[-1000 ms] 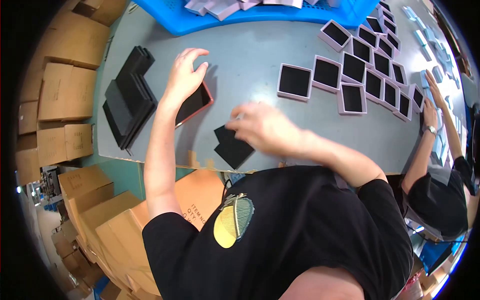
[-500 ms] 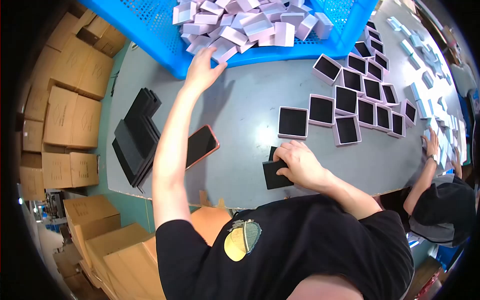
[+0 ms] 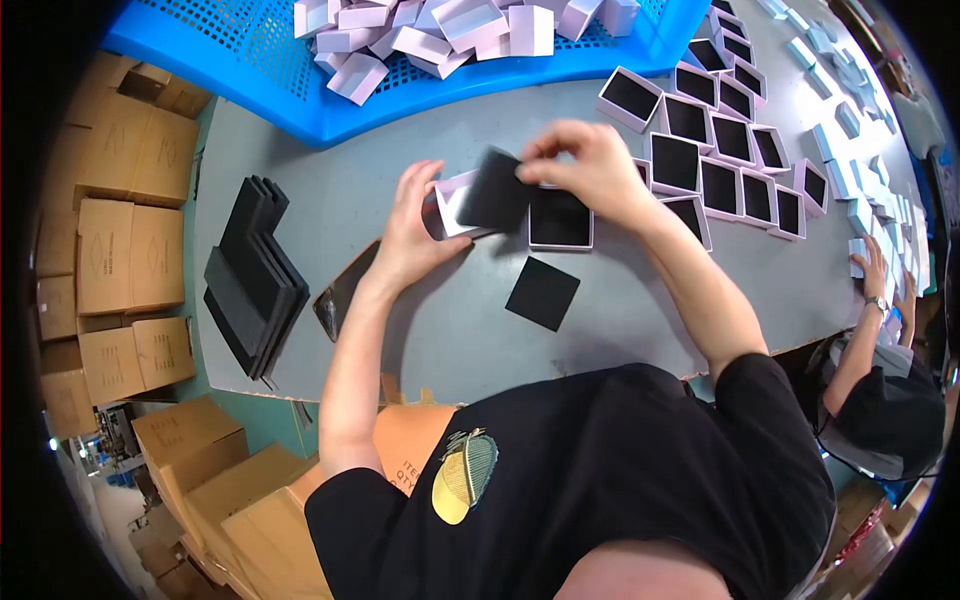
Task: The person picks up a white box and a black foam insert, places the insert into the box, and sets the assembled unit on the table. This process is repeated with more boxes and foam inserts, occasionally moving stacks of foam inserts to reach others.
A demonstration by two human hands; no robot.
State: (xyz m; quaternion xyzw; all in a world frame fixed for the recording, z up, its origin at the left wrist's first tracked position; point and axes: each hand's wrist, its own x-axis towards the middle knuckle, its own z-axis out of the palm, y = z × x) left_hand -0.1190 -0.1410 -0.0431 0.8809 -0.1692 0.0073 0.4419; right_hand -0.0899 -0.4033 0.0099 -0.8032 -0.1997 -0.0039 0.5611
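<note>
My left hand [image 3: 408, 225] grips a small pale pink box [image 3: 452, 198] on the grey table, fingers and thumb on its sides. Over the box's right part, my right hand [image 3: 575, 165] pinches a tilted black square pad [image 3: 495, 192], slightly blurred. Just right of it lies a pink box with a black pad inside [image 3: 560, 222], partly behind my right hand. Another black square pad [image 3: 543, 293] lies flat on the table, nearer my body.
A blue crate [image 3: 350, 122] of pink boxes stands at the far edge. Stacked black sheets [image 3: 250, 285] and a phone [image 3: 340, 290] lie left. Black-lined boxes [image 3: 675, 163] stand right. Beyond them, a co-worker's hand [image 3: 872, 268] touches pale blue boxes. Cartons [image 3: 130, 255] stand left.
My left hand has come from the crate to the table with a pink box. My right hand has lifted one black pad to that box, leaving another on the table. The view has shifted.
</note>
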